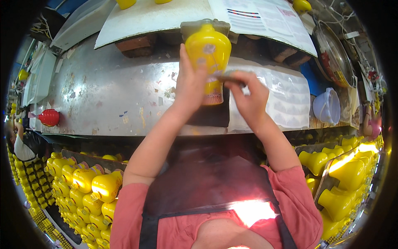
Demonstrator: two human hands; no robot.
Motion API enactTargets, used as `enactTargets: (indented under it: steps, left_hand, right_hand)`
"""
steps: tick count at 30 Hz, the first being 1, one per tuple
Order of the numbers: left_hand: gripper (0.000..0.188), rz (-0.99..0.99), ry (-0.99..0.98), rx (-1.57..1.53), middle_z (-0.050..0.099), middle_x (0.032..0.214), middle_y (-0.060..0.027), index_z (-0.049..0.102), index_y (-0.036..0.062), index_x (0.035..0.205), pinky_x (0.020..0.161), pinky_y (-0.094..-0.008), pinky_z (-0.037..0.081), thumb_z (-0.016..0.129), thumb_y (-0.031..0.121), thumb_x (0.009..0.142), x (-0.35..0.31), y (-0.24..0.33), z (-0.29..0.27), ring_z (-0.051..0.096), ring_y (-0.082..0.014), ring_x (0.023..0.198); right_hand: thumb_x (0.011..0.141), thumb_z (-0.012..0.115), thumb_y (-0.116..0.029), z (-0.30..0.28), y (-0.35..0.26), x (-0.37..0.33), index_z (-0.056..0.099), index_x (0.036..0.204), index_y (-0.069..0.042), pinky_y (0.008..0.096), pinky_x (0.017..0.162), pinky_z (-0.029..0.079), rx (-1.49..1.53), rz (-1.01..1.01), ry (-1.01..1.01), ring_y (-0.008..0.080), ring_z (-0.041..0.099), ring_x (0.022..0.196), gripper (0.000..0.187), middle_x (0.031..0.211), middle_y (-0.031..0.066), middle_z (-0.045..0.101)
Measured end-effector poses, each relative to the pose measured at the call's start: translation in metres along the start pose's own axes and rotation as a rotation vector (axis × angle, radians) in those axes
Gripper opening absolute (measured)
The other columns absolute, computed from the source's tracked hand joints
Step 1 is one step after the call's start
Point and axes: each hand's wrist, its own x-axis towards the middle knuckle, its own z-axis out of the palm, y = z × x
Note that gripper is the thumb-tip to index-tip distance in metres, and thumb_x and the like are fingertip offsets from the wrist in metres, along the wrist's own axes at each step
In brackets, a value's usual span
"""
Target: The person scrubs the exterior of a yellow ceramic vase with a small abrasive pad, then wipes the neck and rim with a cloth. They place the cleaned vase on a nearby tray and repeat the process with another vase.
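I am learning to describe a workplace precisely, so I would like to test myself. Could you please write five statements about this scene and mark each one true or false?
1. The left hand holds the yellow vase. True.
2. The right hand lies flat and empty. False: it grips a dark thin tool at the vase; motion blurs the tip.
3. A pale bluish pail stands to the right of the right hand. True.
4. The round red object is on the person's right. False: it is at the left end of the metal worktable.
5. Many yellow vessels are seen on both sides of the person. True.
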Motion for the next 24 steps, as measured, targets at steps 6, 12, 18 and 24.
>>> enactTargets:
  steps: [6, 12, 18, 24]
  left_hand:
    - [0.11, -0.107, -0.084, 0.124, 0.034, 0.157, -0.035, -0.004, -0.0055, 0.161, 0.116, -0.0446, 0.039, 0.071, 0.034, 0.091, -0.006, 0.011, -0.003, 0.044, -0.0479, 0.141]
    - [0.121, -0.104, -0.081, 0.124, 0.046, 0.148, -0.0341, -0.004, -0.0063, 0.16, 0.111, -0.0459, 0.045, 0.08, 0.033, 0.083, -0.006, 0.01, -0.002, 0.053, -0.0469, 0.134]
    - [0.112, -0.066, -0.143, -0.044, 0.052, 0.142, -0.0297, 0.014, -0.0037, 0.159, 0.109, -0.0464, 0.047, 0.083, 0.029, 0.076, -0.017, 0.005, -0.013, 0.056, -0.0453, 0.13]
    - [0.111, 0.059, -0.318, 0.144, 0.054, 0.143, -0.0215, 0.02, 0.0012, 0.161, 0.113, -0.0433, 0.041, 0.086, 0.022, 0.074, -0.033, 0.002, -0.029, 0.053, -0.0363, 0.135]
  right_hand:
    - [0.091, 0.077, -0.014, 0.002, -0.005, 0.035, 0.067, 0.11, -0.003, 0.0331, 0.071, 0.057, 0.057, 0.316, 0.139, 0.0226, 0.074, 0.079, 0.025, 0.091, 0.0152, 0.075]
    - [0.088, 0.077, -0.017, 0.01, -0.012, 0.042, 0.067, 0.111, -0.006, 0.04, 0.073, 0.058, -0.126, 0.158, 0.093, 0.0373, 0.073, 0.084, 0.027, 0.095, 0.0188, 0.074]
    - [0.087, 0.08, -0.01, 0.01, 0.006, 0.028, 0.067, 0.107, -0.004, 0.0311, 0.075, 0.055, 0.133, 0.274, 0.081, 0.0178, 0.071, 0.083, 0.024, 0.09, 0.009, 0.073]
    - [0.087, 0.078, 0.001, 0.011, 0.012, 0.021, 0.067, 0.096, -0.003, 0.029, 0.073, 0.052, 0.089, 0.141, 0.167, 0.0171, 0.064, 0.076, 0.016, 0.086, 0.0079, 0.069]
